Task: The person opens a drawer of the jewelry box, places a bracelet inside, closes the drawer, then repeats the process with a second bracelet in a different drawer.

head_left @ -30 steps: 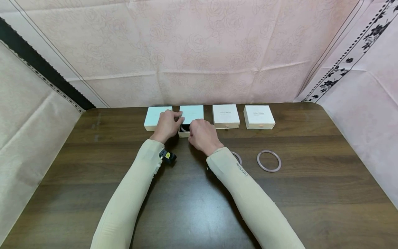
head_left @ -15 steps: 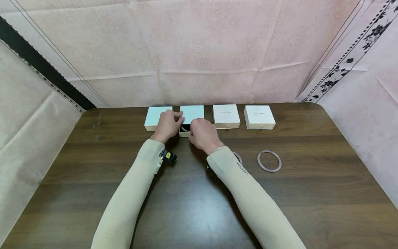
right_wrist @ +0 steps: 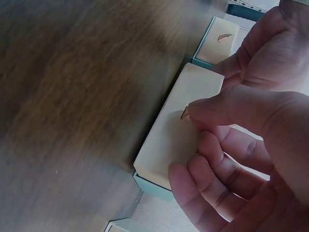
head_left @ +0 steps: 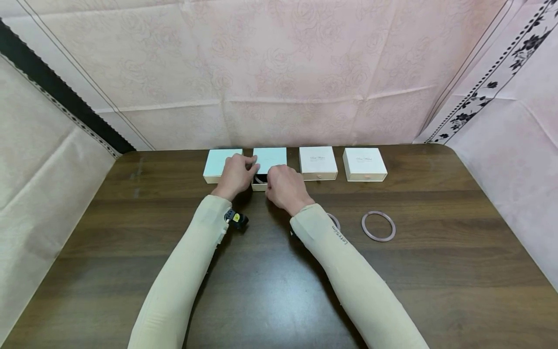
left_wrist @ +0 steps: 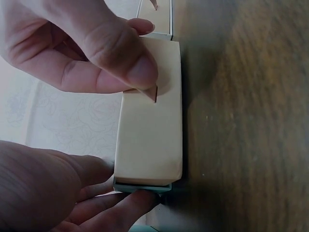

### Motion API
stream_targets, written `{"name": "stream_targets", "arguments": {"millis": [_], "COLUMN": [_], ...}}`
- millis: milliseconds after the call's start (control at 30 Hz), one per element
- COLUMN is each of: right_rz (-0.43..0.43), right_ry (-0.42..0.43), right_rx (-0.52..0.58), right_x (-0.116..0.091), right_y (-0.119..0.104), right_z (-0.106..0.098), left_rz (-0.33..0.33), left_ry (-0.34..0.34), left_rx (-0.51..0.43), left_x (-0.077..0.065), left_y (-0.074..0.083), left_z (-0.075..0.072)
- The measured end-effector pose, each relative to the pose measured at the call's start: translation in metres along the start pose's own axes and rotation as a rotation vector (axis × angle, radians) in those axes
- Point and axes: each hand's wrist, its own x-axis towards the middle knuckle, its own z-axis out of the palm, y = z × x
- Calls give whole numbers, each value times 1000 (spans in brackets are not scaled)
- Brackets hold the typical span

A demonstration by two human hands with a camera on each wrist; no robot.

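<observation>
box tops (head_left: 270,156) are turquoise or white, rings (head_left: 364,224) mauve-grey, table (head_left: 270,276) streaked brown, backdrop (head_left: 279,63) rose-patterned pink.

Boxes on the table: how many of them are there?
4, in one row: leftmost blue-topped box, second blue-topped box with its drawer partly open, third box white, rightmost box white. The blue-topped ones are partly covered; none seems fully hidden.

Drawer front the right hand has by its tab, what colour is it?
The drawer front is plain cream; the left wrist view shows it best.
</observation>
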Motion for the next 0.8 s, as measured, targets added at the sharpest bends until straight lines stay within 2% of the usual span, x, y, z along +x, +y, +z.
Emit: {"name": "stream_targets", "arguments": {"millis": [800], "right_rz": [6], "right_ry": [4], "right_rx": [-4], "right_x": [4], "right_y": [0], "right_z": [-1], "left_rz": [-30], "left_ry": [-14], "left_rx": [5], "left_x": [-1], "left_y": [2], "left_z": [0]}}
